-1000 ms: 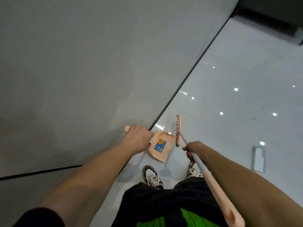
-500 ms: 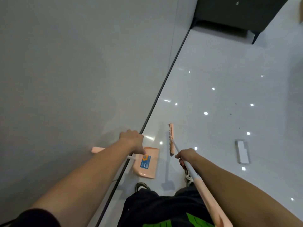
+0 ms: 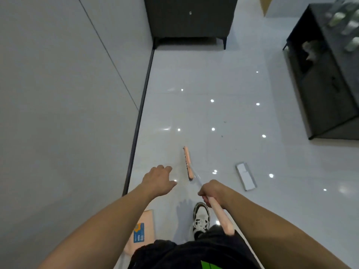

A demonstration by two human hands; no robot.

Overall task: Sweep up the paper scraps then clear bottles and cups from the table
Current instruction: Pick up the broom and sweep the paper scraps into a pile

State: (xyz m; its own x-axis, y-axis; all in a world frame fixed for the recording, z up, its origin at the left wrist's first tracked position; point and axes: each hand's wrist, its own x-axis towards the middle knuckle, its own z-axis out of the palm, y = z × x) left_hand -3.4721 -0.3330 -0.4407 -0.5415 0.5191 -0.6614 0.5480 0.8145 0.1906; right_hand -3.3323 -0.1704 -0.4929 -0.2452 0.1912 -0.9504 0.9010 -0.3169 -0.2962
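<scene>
My right hand (image 3: pixel 212 191) grips the pale pink handle of a broom, whose pink head (image 3: pixel 188 162) rests on the glossy white floor ahead of me. My left hand (image 3: pixel 159 180) hovers empty over the floor, fingers loosely spread, to the left of the broom head. The pink dustpan (image 3: pixel 142 232) with a blue sticker stands by the wall at my lower left, partly hidden behind my left forearm. A dark low table (image 3: pixel 330 78) at the right carries blurred bottles and cups (image 3: pixel 347 26). No paper scraps are plainly visible.
A grey wall (image 3: pixel 64 113) with a dark baseboard runs along the left. A dark cabinet (image 3: pixel 190 18) stands at the far end. A small grey rectangular floor plate (image 3: pixel 245 176) lies right of the broom. My sneaker (image 3: pixel 201 217) is below the handle.
My left hand has let go of the dustpan, which now stands by the wall behind my arm. The view has swung up and right, revealing the cabinet and table.
</scene>
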